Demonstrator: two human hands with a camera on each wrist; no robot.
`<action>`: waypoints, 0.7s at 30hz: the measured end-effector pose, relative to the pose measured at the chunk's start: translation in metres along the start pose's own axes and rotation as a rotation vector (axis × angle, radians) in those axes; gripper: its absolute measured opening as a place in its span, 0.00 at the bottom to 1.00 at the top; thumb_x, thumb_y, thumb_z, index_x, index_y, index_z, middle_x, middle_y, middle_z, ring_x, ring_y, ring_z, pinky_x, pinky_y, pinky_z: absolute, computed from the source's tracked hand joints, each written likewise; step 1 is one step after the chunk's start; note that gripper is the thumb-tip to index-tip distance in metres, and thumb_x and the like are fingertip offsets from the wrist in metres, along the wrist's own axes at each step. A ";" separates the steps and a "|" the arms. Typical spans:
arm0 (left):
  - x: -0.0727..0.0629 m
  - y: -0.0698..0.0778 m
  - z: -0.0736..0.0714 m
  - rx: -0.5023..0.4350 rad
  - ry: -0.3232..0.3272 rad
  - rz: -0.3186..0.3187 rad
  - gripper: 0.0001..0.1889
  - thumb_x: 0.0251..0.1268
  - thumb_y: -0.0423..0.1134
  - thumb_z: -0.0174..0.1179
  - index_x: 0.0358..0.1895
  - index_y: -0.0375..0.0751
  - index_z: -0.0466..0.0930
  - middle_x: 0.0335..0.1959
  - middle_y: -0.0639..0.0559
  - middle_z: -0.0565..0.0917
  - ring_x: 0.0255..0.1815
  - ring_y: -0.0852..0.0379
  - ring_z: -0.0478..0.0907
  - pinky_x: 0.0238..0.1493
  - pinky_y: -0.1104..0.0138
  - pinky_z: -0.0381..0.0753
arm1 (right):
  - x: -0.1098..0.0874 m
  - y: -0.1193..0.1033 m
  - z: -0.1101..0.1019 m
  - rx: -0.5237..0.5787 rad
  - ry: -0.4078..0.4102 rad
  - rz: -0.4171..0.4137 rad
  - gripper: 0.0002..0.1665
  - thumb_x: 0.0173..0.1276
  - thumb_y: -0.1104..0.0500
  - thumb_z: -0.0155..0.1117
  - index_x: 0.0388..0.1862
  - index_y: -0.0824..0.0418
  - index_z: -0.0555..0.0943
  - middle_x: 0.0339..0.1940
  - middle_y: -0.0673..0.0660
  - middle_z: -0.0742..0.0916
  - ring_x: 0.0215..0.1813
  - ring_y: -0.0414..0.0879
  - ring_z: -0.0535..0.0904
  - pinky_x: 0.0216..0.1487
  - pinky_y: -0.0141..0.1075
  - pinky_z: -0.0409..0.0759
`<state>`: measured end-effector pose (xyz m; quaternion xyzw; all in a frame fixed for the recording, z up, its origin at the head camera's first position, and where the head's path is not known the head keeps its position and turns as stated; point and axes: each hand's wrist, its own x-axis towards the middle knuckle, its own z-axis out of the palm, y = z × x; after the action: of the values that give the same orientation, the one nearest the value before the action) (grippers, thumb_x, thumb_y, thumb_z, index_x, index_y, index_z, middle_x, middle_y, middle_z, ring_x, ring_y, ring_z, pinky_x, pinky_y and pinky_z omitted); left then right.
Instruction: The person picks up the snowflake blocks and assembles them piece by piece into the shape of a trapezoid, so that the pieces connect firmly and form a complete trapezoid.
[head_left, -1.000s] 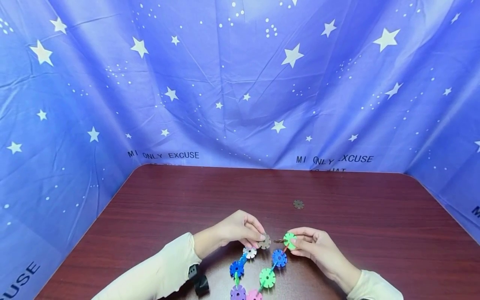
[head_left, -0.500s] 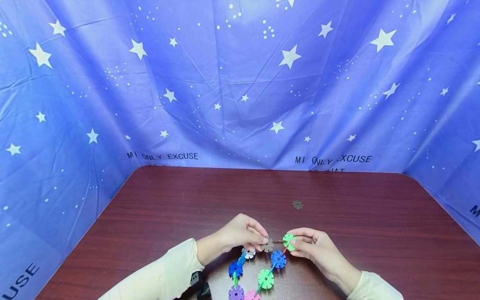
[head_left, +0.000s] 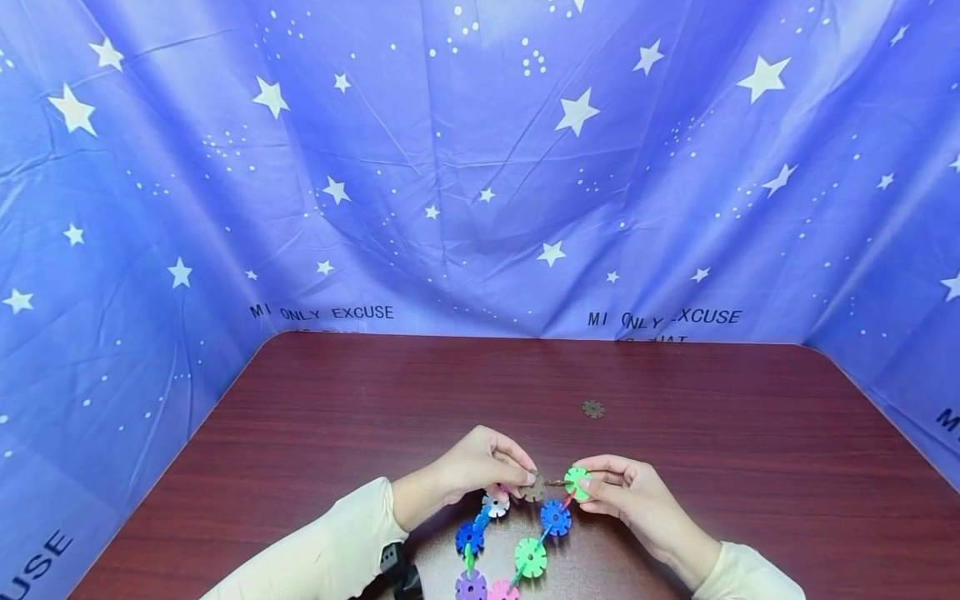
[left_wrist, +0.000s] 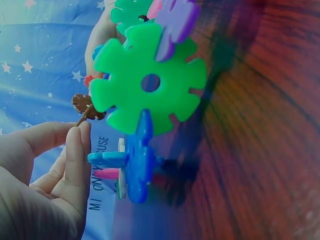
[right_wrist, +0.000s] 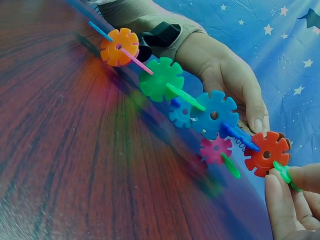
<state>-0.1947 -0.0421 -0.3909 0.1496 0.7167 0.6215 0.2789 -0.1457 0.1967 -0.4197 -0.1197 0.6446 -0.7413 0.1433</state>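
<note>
A chain of notched plastic snowflake discs curves below both hands in the head view. My left hand (head_left: 476, 467) pinches a brown disc (head_left: 533, 488) between thumb and fingers; its edge meets a second brown disc (head_left: 555, 482) seen nearly edge-on. That one joins the green disc (head_left: 577, 483) that my right hand (head_left: 633, 500) pinches. In the right wrist view, a red disc (right_wrist: 256, 161) sits just beside the right fingertips. On the left side, a white disc (head_left: 496, 505) hangs near my left fingers, followed by a blue disc (head_left: 469, 538) and a purple disc (head_left: 472, 587).
A loose brown disc (head_left: 593, 409) lies farther back on the dark red table (head_left: 420, 383). Black wrist gear (head_left: 397, 567) shows by the left sleeve. A blue starry curtain (head_left: 480, 167) surrounds the table's far sides.
My left hand has shifted slightly right, bringing its brown disc up against the edge-on brown disc; the gap between them has closed. The right hand has barely moved.
</note>
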 end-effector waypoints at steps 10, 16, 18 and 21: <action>0.000 -0.001 0.001 -0.013 -0.004 0.002 0.07 0.52 0.28 0.65 0.34 0.28 0.84 0.24 0.43 0.85 0.18 0.61 0.78 0.17 0.73 0.78 | -0.001 0.001 0.000 0.017 -0.020 -0.007 0.11 0.68 0.68 0.55 0.47 0.66 0.79 0.39 0.50 0.87 0.39 0.41 0.84 0.42 0.32 0.82; 0.002 0.000 0.003 0.007 0.023 0.011 0.06 0.52 0.28 0.66 0.34 0.29 0.85 0.25 0.43 0.86 0.18 0.62 0.77 0.17 0.72 0.78 | 0.000 0.000 0.002 0.014 0.005 0.007 0.10 0.67 0.68 0.56 0.46 0.66 0.79 0.38 0.51 0.87 0.39 0.41 0.84 0.41 0.33 0.82; 0.003 0.000 0.004 0.017 0.035 0.016 0.06 0.52 0.29 0.66 0.34 0.30 0.85 0.25 0.43 0.86 0.19 0.62 0.77 0.18 0.72 0.78 | 0.001 -0.001 0.003 0.010 0.018 0.017 0.09 0.67 0.68 0.57 0.45 0.65 0.79 0.37 0.50 0.87 0.38 0.40 0.84 0.41 0.33 0.82; 0.004 0.001 0.006 0.025 0.050 0.030 0.06 0.52 0.29 0.66 0.34 0.30 0.85 0.26 0.43 0.86 0.19 0.62 0.78 0.18 0.72 0.78 | 0.001 -0.002 0.004 0.001 0.031 0.025 0.09 0.66 0.68 0.58 0.44 0.65 0.79 0.36 0.50 0.87 0.37 0.40 0.84 0.40 0.33 0.82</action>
<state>-0.1945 -0.0354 -0.3915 0.1482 0.7289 0.6201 0.2494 -0.1455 0.1932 -0.4168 -0.0999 0.6478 -0.7417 0.1427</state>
